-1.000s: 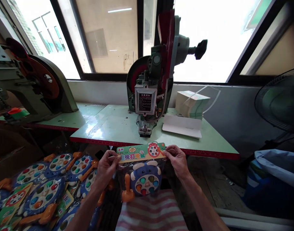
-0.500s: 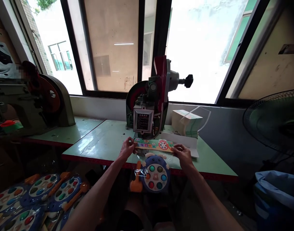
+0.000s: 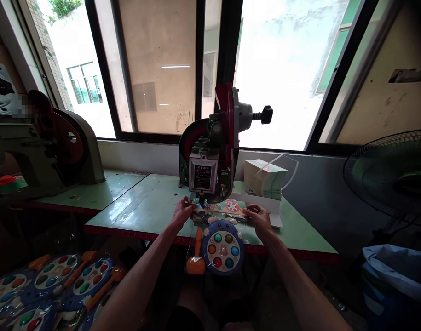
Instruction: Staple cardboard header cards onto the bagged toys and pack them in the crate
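My left hand (image 3: 183, 212) pinches the left end of a colourful printed header card (image 3: 231, 206), and my right hand (image 3: 260, 219) pinches its right end. The card lies level under the head of a red and green machine (image 3: 215, 142), which hides part of its top left. Below the card hangs a clear bag with a round blue toy (image 3: 223, 248) with coloured buttons and an orange hammer (image 3: 196, 257), over the table's front edge.
Several bagged blue toys (image 3: 54, 276) lie at the lower left. A stack of cards (image 3: 265, 178) stands on the green table (image 3: 127, 202), right of the machine. Another machine (image 3: 88, 147) is at left, a fan (image 3: 396, 170) and a lined bin (image 3: 396, 276) at right.
Both hands have pushed the card slightly further under the machine head, which now covers part of its print. The whole view has shifted slightly.
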{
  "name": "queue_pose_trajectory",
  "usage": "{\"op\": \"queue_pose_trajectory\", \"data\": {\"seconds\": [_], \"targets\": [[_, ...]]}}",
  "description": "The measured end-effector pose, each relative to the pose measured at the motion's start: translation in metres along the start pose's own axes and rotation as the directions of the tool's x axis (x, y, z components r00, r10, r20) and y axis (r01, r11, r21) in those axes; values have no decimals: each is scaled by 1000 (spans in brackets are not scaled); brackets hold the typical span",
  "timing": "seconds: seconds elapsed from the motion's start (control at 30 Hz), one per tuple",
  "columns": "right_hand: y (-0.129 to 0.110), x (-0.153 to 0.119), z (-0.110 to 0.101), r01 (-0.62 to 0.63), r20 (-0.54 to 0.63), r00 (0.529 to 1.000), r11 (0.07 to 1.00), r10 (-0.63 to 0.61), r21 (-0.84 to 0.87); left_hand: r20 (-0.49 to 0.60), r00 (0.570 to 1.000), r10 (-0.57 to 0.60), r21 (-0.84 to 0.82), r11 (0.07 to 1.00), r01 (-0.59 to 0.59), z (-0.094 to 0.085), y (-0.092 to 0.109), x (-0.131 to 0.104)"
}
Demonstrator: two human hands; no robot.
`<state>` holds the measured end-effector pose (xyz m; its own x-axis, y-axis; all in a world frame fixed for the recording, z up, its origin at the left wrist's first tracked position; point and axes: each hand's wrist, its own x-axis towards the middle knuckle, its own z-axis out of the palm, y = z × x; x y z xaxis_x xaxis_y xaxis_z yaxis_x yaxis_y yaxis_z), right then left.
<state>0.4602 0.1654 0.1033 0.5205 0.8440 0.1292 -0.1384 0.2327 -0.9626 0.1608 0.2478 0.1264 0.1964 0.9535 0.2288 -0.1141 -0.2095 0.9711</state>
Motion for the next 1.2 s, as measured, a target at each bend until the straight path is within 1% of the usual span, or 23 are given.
{"op": "queue_pose_trajectory", "data": {"seconds": [0.13,0.23,0.33,0.53,0.67,0.9,1.03,1.1,1.2], "targets": [[-2,1,0,-1,9,1000,1000,1,16,-15,1000,12,-9,1000,-12,2,1,0],[-4,1,6,-2,24,1000,1000,2,26,-34,999,25,-18,1000,-26,-1,2,1],[-2,0,20,-2,59,998,999,0,33,-38,999,29,-25,999,-30,-15,4,-1],[4,-1,59,-7,121,993,998,0,58,-35,998,46,-35,998,-47,-53,18,-15],[5,-2,72,-17,135,991,998,8,63,-57,998,39,-39,998,-41,-65,21,-20],[5,-2,74,-34,130,991,997,24,71,-119,993,-6,-105,994,-7,-69,11,-16],[10,0,77,-39,107,994,994,28,100,-171,980,-98,-195,979,64,-65,3,-22],[13,1,79,-44,88,996,992,34,121,-149,974,-172,-248,960,132,-57,1,-28],[15,2,80,-59,65,997,987,50,147,-33,958,-286,-296,918,264,-39,0,-36]]}}
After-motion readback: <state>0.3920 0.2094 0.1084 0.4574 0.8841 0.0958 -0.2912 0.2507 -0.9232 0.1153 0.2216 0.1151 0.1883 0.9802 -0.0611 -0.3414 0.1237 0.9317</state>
